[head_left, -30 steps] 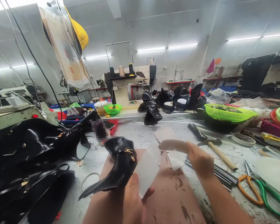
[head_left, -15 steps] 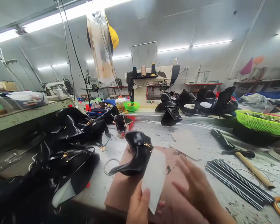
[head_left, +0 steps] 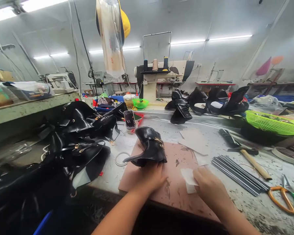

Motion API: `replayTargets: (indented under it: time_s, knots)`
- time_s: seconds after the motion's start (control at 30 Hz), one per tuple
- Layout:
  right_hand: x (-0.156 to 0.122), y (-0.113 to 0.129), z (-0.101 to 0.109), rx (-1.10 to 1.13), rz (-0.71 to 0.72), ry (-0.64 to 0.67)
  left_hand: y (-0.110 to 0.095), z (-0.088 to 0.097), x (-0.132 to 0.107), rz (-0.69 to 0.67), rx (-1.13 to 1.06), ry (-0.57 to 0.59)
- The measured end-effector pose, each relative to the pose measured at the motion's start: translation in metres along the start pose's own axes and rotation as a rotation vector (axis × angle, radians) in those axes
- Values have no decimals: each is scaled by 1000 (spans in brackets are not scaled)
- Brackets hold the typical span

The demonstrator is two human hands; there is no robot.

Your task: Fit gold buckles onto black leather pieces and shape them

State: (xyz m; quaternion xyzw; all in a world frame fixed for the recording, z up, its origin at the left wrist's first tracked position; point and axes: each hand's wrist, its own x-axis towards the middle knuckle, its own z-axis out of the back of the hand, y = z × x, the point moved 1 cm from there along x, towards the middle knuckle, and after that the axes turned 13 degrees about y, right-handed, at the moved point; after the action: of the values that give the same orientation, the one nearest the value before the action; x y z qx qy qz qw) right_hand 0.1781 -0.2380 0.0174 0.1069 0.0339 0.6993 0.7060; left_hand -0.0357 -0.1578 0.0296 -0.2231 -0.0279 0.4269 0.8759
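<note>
A black leather boot upper (head_left: pixel 149 148) with a gold chain on its strap lies on a brown board (head_left: pixel 175 155). My left hand (head_left: pixel 153 178) reaches to its lower edge; the fingers go under or into the upper and are hidden, while the thumb stands apart on the near side. To the right, my right hand (head_left: pixel 207 181) is closed on a white sheet piece (head_left: pixel 189 179), which looks folded or bent, just above the board. Its fingertips are partly hidden behind the hand.
Black boot uppers (head_left: pixel 80 127) are heaped at the left, and more stand near the sewing machine (head_left: pixel 152 83). A phone (head_left: pixel 130 120) leans behind the board. On the right lie black strips (head_left: pixel 237 174), a hammer (head_left: pixel 256 164), orange-handled scissors (head_left: pixel 281 199) and a green basket (head_left: pixel 271 124).
The white piece has passed from my left hand to my right and moved right. My left hand has gone to the boot upper's lower edge. The view has shifted downward.
</note>
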Motion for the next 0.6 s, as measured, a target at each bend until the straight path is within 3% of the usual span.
replayTargets:
  time_s: [0.1, 0.27, 0.4, 0.6]
  knots:
    - [9, 3, 6, -81, -15, 160, 6, -4, 11, 18, 24, -4]
    - [17, -8, 21, 15, -212, 405, 12, -11, 12, 32, 22, -5]
    - [12, -2, 19, -32, -302, 381, 14, -13, 13, 26, 17, 10]
    - [8, 8, 11, -29, -270, 325, 12, -7, 11, 18, 41, -1]
